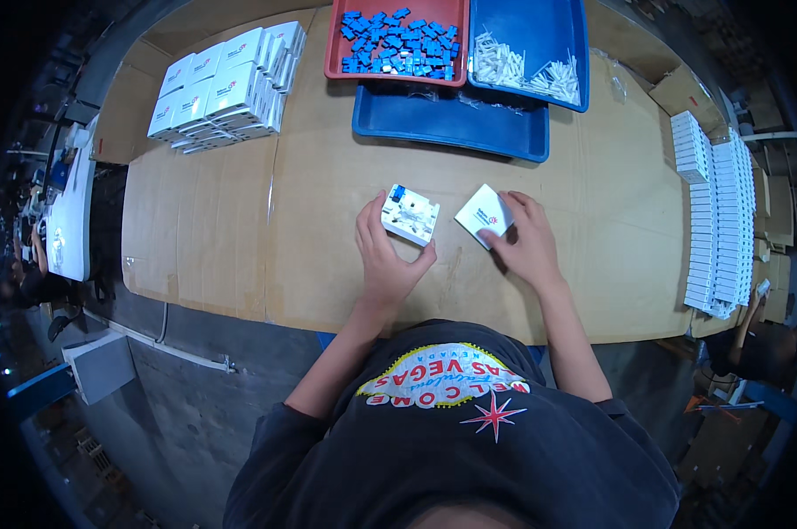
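Over the cardboard-covered table, my left hand [388,263] grips a shallow white open-faced plastic case [423,231] between thumb and fingers. Inside the case show small pale parts that I cannot make out. A blue piece [398,193] sits in its far left corner. A short gap to the right, my right hand [530,240] is closed on the right edge of a square white cover [478,208] with a small printed mark. The cover is turned at an angle, apart from the case.
Ahead stand a red tray [329,62] of blue pieces, a blue tray [583,26] of slim white parts and another blue tray [451,134]. White square cases [213,93] are stacked far left; rows of white cases [715,220] line the right. Other people [764,331] are at both sides.
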The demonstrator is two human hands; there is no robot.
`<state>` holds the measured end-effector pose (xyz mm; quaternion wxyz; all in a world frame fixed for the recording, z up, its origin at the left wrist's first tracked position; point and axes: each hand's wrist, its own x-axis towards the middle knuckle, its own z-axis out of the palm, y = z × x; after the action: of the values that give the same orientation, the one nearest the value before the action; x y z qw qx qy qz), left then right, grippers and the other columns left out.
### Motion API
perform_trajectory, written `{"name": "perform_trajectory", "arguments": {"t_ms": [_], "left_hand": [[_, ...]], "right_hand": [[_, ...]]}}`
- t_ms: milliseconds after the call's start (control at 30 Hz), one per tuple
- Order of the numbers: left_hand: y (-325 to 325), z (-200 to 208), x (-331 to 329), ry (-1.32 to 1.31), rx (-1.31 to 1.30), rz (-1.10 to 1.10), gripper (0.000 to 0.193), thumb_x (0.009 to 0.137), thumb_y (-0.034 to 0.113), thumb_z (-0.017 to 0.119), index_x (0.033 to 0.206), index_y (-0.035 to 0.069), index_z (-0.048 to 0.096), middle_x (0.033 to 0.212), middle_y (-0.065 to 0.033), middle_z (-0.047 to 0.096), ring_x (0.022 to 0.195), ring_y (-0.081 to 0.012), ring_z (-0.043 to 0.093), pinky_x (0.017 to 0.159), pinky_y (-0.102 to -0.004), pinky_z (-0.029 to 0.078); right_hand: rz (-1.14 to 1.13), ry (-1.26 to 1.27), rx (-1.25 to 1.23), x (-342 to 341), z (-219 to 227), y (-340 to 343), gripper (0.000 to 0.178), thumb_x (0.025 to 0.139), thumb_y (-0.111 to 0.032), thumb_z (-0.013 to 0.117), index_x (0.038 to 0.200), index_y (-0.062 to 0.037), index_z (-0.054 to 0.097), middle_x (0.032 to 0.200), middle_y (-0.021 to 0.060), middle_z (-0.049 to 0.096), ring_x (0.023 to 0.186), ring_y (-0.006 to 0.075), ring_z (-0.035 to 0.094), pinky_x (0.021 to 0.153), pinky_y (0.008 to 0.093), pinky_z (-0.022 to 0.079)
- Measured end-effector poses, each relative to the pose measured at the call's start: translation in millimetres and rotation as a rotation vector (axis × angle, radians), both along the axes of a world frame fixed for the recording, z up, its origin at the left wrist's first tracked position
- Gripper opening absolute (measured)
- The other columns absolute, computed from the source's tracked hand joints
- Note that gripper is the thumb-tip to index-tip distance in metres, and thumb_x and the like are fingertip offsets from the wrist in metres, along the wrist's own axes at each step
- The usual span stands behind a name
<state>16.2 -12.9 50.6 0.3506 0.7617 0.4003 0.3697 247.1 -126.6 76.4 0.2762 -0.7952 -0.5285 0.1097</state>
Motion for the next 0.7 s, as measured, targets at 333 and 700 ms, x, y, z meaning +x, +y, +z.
{"name": "perform_trajectory", "arguments": {"t_ms": [333, 700], "left_hand": [[-0.4, 16.7, -0.7, -0.736, -0.726, -0.194, 0.077, 0.094, 0.015, 0.064, 0.159, -0.001, 0.026, 0.147, -0.0170, 0.043, 0.140, -0.0261, 0.045, 0.119, -0.0398, 0.035], [4.8, 40.7, 5.8, -1.044, -1.112, -0.057, 0.071, 0.112, 0.055, 0.023, 0.158, 0.003, 0.040, 0.126, -0.0141, 0.065, 0.120, -0.0269, 0.064, 0.106, -0.0460, 0.050]], "right_hand": [[-0.025, 0.271, 0.052, -6.5, 3.0, 4.9, 0.066, 0.086, -0.038, 0.081, 0.140, -0.0057, 0.062, 0.137, 0.0195, 0.062, 0.125, 0.0391, 0.059, 0.104, 0.0472, 0.049], [0.105, -0.023, -0.098, -73.3, -5.9, 4.2, 0.078, 0.078, -0.038, 0.088, 0.142, -0.0057, 0.059, 0.140, 0.0221, 0.054, 0.128, 0.0416, 0.051, 0.104, 0.0476, 0.047]]}}
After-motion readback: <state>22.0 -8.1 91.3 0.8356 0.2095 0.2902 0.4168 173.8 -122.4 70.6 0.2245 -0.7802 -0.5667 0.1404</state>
